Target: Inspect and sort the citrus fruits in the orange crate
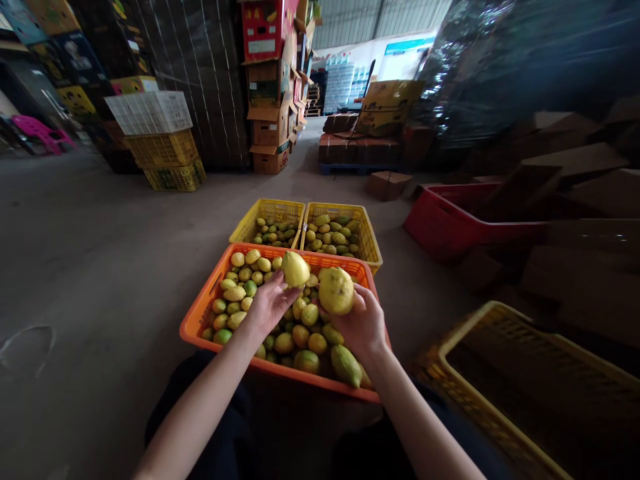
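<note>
My left hand [273, 300] holds a smooth yellow fruit [295, 269] at its fingertips. Just right of it, a larger yellow fruit with dark spots [337, 291] is held in my right hand [361, 320]. Both hands are above an orange crate [200, 319] filled with yellow, orange and green fruits, partly hidden by my hands and forearms. A long green fruit [345, 365] lies near the crate's front right corner.
Two yellow crates, left [243, 222] and right [371, 241], hold more fruit behind the orange one. A yellow crate [493, 320] stands at lower right, a red bin [440, 223] beyond it. Stacked cartons [265, 130] and crates [167, 148] stand farther back.
</note>
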Available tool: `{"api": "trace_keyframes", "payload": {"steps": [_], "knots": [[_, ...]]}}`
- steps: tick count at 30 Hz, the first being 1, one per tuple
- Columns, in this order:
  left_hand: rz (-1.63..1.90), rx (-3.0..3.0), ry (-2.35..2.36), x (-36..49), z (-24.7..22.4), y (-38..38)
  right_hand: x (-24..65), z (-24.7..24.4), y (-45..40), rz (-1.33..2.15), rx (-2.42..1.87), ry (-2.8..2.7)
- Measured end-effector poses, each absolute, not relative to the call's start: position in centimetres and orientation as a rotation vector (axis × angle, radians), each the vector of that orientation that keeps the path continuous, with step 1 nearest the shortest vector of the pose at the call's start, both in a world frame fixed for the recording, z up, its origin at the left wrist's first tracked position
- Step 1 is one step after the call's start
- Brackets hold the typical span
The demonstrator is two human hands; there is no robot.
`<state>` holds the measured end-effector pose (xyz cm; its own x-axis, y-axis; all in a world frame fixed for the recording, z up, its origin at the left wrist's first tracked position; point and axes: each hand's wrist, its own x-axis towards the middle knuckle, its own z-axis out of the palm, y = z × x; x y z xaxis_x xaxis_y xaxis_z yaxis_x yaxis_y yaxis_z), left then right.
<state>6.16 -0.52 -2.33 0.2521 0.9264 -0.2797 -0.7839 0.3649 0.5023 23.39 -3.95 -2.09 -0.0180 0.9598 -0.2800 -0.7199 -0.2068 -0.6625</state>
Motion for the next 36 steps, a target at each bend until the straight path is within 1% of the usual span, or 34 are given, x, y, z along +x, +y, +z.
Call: {"api": "trace_keyframes", "payload": {"steps": [3,6,10,15,18,21,24,30,36], "knots": [[1.165,0.293,0.553,6.2,-2.0,-0.8,23.1,-1.8,-4.0,1.607,-0.870,-0.291],[1.147,0.291,0.533,6.4,-1.7,-0.9,23.0,-1.7,-3.9,1.634,-0.820,-0.259],[1.128,0.233,0.583,6.5,-1.3,-0.8,23.3,-1.9,-3.8,1.669,-0.763,-0.207],[1.175,0.227,0.642,6.3,-1.3,-0.8,23.5,-1.7,-3.7,1.625,-0.839,-0.011],[1.229,0.250,0.638,6.2,-1.5,-0.9,23.6,-2.2,-3.3,1.614,-0.839,0.007],[1.210,0.233,0.605,6.1,-1.8,-0.7,23.7,-2.9,-2.9,1.636,-0.831,0.006],[1.182,0.188,0.604,6.2,-2.0,-0.4,23.4,-3.2,-2.7,1.641,-0.903,0.009],[1.261,0.106,0.523,6.0,-1.9,-0.1,22.6,-2.3,-3.0,1.561,-1.129,-0.012],[1.202,0.000,0.619,6.3,-0.9,-0.4,22.9,-2.0,-3.2,1.665,-1.164,0.005]]}}
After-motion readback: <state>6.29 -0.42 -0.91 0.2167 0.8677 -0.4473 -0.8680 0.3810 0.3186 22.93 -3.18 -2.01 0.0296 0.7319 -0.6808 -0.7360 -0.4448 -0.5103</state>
